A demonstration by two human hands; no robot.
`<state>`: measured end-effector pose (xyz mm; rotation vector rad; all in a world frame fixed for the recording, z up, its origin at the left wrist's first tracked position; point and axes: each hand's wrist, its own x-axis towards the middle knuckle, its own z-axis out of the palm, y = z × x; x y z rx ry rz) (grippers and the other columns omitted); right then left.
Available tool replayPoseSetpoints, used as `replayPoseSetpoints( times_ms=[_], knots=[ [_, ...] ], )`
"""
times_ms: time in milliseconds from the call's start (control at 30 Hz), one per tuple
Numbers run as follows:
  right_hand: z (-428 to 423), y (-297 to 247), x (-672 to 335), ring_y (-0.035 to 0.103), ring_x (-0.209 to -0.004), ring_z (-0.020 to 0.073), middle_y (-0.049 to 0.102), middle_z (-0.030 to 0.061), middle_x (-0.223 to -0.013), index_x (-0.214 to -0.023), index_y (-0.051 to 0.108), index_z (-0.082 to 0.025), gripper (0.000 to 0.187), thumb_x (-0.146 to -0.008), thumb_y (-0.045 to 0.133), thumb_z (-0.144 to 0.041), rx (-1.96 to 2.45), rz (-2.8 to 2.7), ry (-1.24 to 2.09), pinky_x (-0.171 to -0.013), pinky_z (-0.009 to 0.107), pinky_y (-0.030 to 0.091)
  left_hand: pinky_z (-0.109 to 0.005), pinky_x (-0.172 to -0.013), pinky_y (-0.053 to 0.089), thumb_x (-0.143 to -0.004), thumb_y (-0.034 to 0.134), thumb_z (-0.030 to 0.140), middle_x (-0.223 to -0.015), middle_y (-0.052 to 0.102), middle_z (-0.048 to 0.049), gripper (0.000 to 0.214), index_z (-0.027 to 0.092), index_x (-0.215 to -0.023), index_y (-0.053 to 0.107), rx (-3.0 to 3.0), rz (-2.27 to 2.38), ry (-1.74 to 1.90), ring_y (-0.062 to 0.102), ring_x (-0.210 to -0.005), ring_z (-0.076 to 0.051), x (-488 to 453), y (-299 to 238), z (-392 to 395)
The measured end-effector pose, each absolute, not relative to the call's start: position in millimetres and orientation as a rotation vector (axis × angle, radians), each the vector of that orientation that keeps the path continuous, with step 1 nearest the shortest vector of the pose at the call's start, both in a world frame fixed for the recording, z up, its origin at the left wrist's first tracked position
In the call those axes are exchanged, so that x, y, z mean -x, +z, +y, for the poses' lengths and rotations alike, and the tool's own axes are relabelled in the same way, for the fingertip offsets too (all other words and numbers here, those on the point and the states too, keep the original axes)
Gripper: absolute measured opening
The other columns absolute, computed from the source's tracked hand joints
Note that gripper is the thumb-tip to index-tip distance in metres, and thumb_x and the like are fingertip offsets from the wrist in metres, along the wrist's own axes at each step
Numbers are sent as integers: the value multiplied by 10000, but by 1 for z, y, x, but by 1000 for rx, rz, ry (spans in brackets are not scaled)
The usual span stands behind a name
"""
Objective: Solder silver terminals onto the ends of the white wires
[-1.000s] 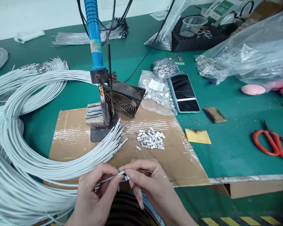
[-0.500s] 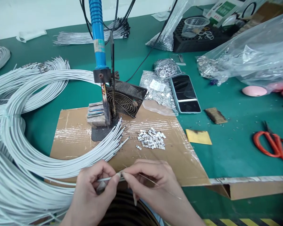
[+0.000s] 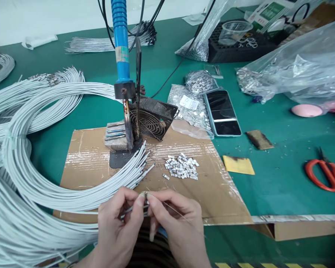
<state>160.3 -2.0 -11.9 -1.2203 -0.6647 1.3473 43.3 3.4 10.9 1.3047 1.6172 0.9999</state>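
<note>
My left hand [image 3: 118,223] is closed in a pinch on a white cable [image 3: 127,213], whose end reaches the fingertips. My right hand [image 3: 175,216] is closed too, its thumb and forefinger meeting the left fingertips at that end. A thin solder wire [image 3: 174,210] passes through the right hand and trails across it. Whatever sits between the touching fingertips is mostly hidden. Just beyond the hands are the fanned tips of a white cable coil [image 3: 80,199] and a pile of small metal tabs [image 3: 182,166] on cardboard [image 3: 212,197].
A blue-handled soldering iron [image 3: 120,41] stands upright in a holder, with a black fan [image 3: 153,119] behind it. To the right are a phone [image 3: 223,111], a yellow sponge [image 3: 239,165] and red-handled scissors [image 3: 324,175]. More cable coils [image 3: 30,230] fill the left side.
Both hands have tilted upward, and their fingertips are pressed closer together around the cable end. The whole view has shifted slightly, with table items appearing a little further right.
</note>
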Motion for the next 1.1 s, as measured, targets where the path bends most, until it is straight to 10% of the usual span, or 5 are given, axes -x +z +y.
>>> replayPoseSetpoints(
  times_ms=[433,700,1100],
  knots=[
    [32,20,-220,675,-610,150,751,46,-731,-939,799,-124,228,-1004,590,-61,993,-2073,715,-581,255,544,-182,-518,312,-723,814,248,-530,507,65,127,161,-676,734,-903,1498,844,414,-519,-78,-35,30,20],
    [33,6,-236,709,-542,106,789,-33,-714,-995,874,-317,301,-902,755,-56,1099,-1450,912,-527,182,569,-193,-505,221,-697,872,282,-497,442,86,189,157,-661,735,-784,1482,845,296,-501,-59,-26,35,28],
    [20,-10,-191,680,-497,71,748,-14,-711,-938,905,-311,175,-908,803,-172,1071,-1020,1293,-509,131,570,-161,-477,266,-662,899,242,-501,539,64,178,161,-646,741,-743,1516,995,356,-481,-50,-35,36,29]
  ],
)
